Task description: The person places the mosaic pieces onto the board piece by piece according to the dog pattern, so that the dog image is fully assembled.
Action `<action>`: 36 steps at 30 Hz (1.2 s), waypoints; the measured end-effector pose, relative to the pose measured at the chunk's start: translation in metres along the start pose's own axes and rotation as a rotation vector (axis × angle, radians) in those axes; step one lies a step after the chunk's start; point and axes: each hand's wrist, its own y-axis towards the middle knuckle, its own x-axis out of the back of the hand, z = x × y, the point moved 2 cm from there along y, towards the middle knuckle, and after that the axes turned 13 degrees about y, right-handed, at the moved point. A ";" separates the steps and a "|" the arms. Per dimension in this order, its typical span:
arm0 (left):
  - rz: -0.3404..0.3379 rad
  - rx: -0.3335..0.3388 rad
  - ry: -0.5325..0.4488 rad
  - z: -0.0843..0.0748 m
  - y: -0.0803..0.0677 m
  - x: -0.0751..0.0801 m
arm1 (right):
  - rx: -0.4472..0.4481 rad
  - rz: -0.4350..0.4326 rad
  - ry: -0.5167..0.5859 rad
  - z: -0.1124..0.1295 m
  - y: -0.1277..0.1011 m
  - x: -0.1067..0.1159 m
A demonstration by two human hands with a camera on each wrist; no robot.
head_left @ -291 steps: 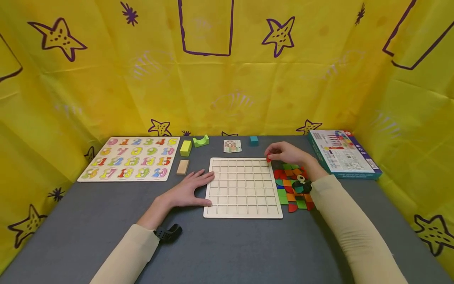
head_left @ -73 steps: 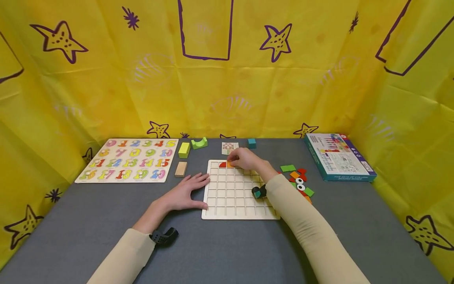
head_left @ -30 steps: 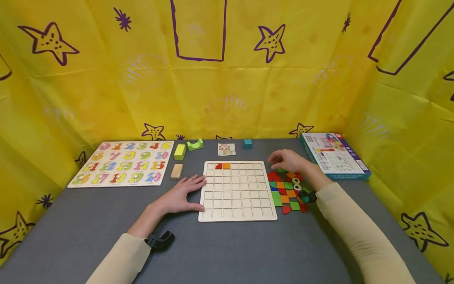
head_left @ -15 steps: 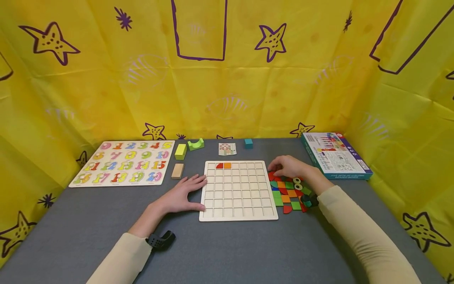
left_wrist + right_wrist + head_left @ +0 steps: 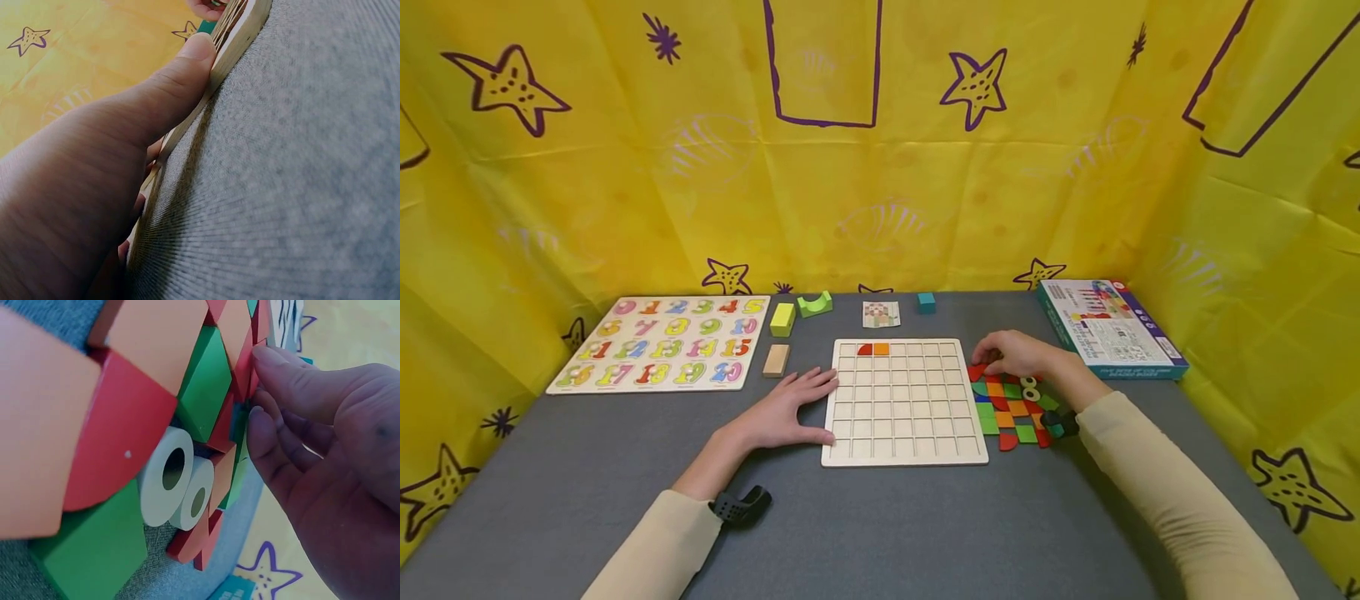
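In the head view a pale wooden grid board (image 5: 906,408) lies mid-table. A red quarter-circle tile (image 5: 865,350) and an orange square tile (image 5: 882,350) sit side by side in its top row. My left hand (image 5: 786,412) rests along the board's left edge, thumb and fingers spread. In the left wrist view its thumb (image 5: 169,84) lies against the board's rim (image 5: 240,50). Right of the board, my right hand (image 5: 1015,354) is over the tile pile and pinches a red tile (image 5: 977,372) at its far end. The right wrist view partly hides that tile behind the thumb (image 5: 294,381).
Loose green, orange and red tiles (image 5: 1017,407) and two white eye pieces (image 5: 1030,389) lie beside the board. Behind stand a small pattern card (image 5: 881,314), blue cube (image 5: 926,303), yellow block (image 5: 782,319), green arch (image 5: 815,305) and wooden block (image 5: 777,360). A number puzzle (image 5: 662,346) and box (image 5: 1112,329) flank them.
The red and orange tiles came into the board's top row. My right hand then went back to the pile, lowered onto the red tiles and shifted slightly right. My left hand stayed.
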 end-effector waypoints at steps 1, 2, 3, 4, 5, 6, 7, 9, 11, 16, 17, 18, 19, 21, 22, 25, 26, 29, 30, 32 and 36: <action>-0.001 0.001 0.000 0.000 0.000 0.000 | 0.004 0.003 -0.004 0.000 0.000 0.000; -0.001 0.001 0.000 0.000 0.000 0.000 | 0.006 0.004 -0.009 0.001 -0.001 0.000; -0.001 0.002 0.000 0.000 0.000 0.000 | 0.008 0.006 -0.013 0.002 -0.001 0.000; 0.000 0.003 0.000 0.000 0.000 0.000 | 0.007 0.005 -0.013 0.003 -0.001 0.000; 0.001 0.003 0.000 0.000 0.000 0.000 | 0.008 0.005 -0.015 0.003 0.000 0.000; 0.002 0.002 0.000 0.000 0.000 0.000 | 0.009 0.004 -0.017 0.003 0.000 -0.001; 0.001 0.001 0.000 0.000 0.000 0.000 | 0.010 0.005 -0.018 0.003 0.000 -0.001; 0.002 -0.001 -0.001 0.000 0.000 0.000 | 0.006 0.009 -0.018 0.002 0.001 0.000; 0.002 -0.002 -0.002 0.000 0.000 0.000 | -0.007 0.011 -0.004 0.001 0.002 0.001; -0.009 -0.007 0.004 -0.001 0.000 0.001 | -0.014 0.004 0.068 0.000 0.001 0.009; -0.012 -0.009 0.005 -0.001 0.000 0.001 | -0.006 -0.002 0.083 0.000 0.001 0.010; -0.016 -0.012 0.006 -0.002 0.000 0.001 | 0.009 -0.009 0.092 0.001 0.001 0.011; -0.019 -0.015 0.008 -0.002 0.000 0.002 | 0.024 -0.017 0.101 0.001 0.002 0.012; -0.018 -0.014 0.007 -0.002 0.000 0.002 | 0.050 -0.035 0.112 0.002 0.005 0.013; -0.016 -0.014 0.008 -0.002 0.000 0.002 | 0.060 -0.045 0.119 0.003 0.007 0.013; -0.005 -0.002 0.004 -0.002 0.000 0.001 | 0.084 -0.069 0.135 0.007 0.013 0.010; 0.000 0.003 0.003 -0.003 0.000 0.001 | 0.091 -0.075 0.138 0.009 0.015 0.009; 0.010 0.013 0.005 -0.003 0.001 0.000 | 0.100 -0.095 0.157 0.016 0.023 0.005; 0.011 0.014 0.007 -0.003 0.001 0.000 | 0.107 -0.100 0.160 0.019 0.026 0.004; 0.012 0.017 0.007 -0.002 0.001 0.000 | 0.110 -0.117 0.174 0.025 0.031 0.001; 0.007 0.016 0.005 -0.001 0.000 0.001 | 0.126 -0.142 0.196 0.035 0.043 -0.004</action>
